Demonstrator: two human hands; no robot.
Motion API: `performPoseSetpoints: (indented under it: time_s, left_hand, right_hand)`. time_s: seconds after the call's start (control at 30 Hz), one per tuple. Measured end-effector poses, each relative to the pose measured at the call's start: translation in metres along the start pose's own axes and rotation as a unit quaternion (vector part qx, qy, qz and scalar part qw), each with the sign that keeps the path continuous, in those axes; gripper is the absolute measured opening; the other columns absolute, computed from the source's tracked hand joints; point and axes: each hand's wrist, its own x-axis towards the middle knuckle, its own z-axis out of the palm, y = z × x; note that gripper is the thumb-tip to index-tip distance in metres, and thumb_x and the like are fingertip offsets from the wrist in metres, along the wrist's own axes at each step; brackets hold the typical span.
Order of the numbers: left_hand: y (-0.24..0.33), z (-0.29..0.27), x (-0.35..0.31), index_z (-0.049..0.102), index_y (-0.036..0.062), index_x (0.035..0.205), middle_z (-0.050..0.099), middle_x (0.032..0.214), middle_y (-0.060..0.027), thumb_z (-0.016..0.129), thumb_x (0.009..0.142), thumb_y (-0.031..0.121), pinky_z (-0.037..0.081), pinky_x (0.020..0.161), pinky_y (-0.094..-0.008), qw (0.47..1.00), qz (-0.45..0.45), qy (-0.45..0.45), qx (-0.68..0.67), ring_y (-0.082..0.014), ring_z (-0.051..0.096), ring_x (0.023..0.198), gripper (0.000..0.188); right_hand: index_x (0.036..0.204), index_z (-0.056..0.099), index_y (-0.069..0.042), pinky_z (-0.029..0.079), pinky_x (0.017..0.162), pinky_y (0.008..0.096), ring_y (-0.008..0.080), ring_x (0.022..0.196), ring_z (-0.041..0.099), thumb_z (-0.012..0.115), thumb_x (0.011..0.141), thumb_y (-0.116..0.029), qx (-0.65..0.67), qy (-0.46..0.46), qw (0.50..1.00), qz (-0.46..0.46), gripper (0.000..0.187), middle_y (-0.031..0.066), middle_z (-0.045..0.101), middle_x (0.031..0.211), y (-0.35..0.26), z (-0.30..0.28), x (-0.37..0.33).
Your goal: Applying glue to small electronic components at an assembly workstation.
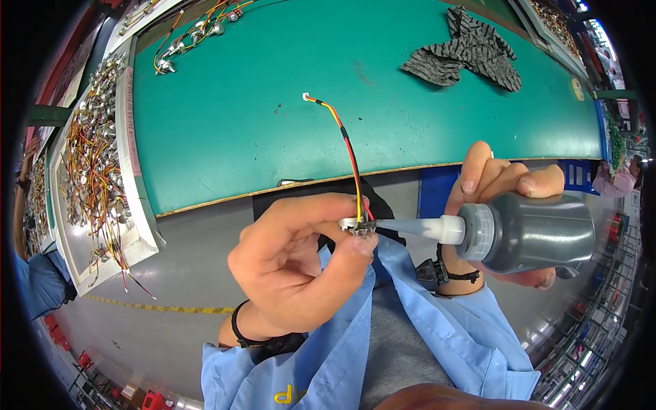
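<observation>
My left hand (pixel 297 263) pinches a small round metal part (pixel 352 224) between thumb and index finger. From this part a red, yellow and black wire lead (pixel 350 147) stands up, ending in a small white connector (pixel 306 97) over the table edge. Wrapped around a dark grey squeeze bottle (pixel 540 232), my right hand (pixel 499 174) holds it on its side. The bottle's clear tapered nozzle (pixel 417 228) points left, and its tip is at the metal part; whether it touches cannot be made out. Part of the right hand is hidden behind the bottle.
A green-topped table (pixel 273 150) lies ahead, with a striped grey cloth (pixel 471 51) at far right and several wired metal parts (pixel 198 34) at far left. Left stands a white tray (pixel 140 232) heaped with wired parts. A blue bin (pixel 437 195) sits below the table edge.
</observation>
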Motion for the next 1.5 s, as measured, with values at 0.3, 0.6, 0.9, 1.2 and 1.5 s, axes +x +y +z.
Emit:
performPoseSetpoints:
  time_s: [0.3, 0.6, 0.9, 1.2, 1.5]
  left_hand:
    - [-0.002, 0.001, 0.002, 0.051, -0.0083, 0.099, 0.059, 0.07, -0.012, 0.057, 0.08, -0.001, 0.043, 0.044, -0.024, 0.998, 0.02, -0.021, 0.05, -0.013, 0.055, 0.05, 0.021]
    - [-0.006, 0.001, 0.003, 0.051, -0.0083, 0.1, 0.059, 0.07, -0.0129, 0.056, 0.08, -0.001, 0.042, 0.045, -0.0254, 0.999, 0.02, -0.03, 0.023, -0.0141, 0.054, 0.052, 0.022]
    - [-0.004, 0.001, 0.002, 0.05, -0.0088, 0.103, 0.06, 0.073, -0.0142, 0.056, 0.082, -0.003, 0.046, 0.052, -0.0244, 0.996, 0.026, -0.052, 0.064, -0.0132, 0.057, 0.058, 0.023]
    - [-0.004, -0.006, 0.001, 0.05, -0.0092, 0.104, 0.061, 0.076, -0.0151, 0.059, 0.084, -0.002, 0.048, 0.056, -0.0238, 0.993, 0.047, -0.071, 0.084, -0.0135, 0.058, 0.062, 0.024]
    - [-0.003, 0.001, 0.0, 0.058, -0.0132, 0.098, 0.066, 0.085, -0.0161, 0.064, 0.069, -0.015, 0.049, 0.059, -0.0224, 0.998, 0.033, -0.013, 0.055, -0.0127, 0.062, 0.066, 0.029]
  right_hand:
    - [0.106, 0.045, -0.004, 0.037, 0.066, 0.0348, 0.0118, 0.062, 0.048, 0.072, 0.068, -0.058, 0.025, -0.035, 0.997, 0.057, 0.071, 0.002, 0.053, 0.072, -0.009, -0.011, -0.003]
    - [0.103, 0.047, 0.001, 0.032, 0.058, 0.0289, 0.0119, 0.047, 0.035, 0.059, 0.07, -0.066, 0.009, -0.017, 1.0, -0.012, 0.075, 0.0013, 0.04, 0.057, -0.002, -0.017, -0.002]
    - [0.105, 0.048, -0.002, 0.033, 0.062, 0.0301, 0.0122, 0.051, 0.036, 0.07, 0.067, -0.06, 0.034, -0.034, 0.999, 0.022, 0.073, 0.0004, 0.041, 0.058, -0.014, -0.003, 0.007]
    - [0.108, 0.048, -0.004, 0.034, 0.065, 0.0309, 0.0132, 0.052, 0.038, 0.075, 0.065, -0.056, -0.001, -0.094, 0.995, 0.029, 0.073, 0.001, 0.043, 0.059, -0.014, -0.003, 0.009]
    - [0.107, 0.048, -0.003, 0.035, 0.065, 0.0312, 0.0132, 0.052, 0.039, 0.075, 0.064, -0.056, -0.026, -0.101, 0.994, 0.026, 0.073, 0.0009, 0.043, 0.059, -0.018, -0.001, 0.01]
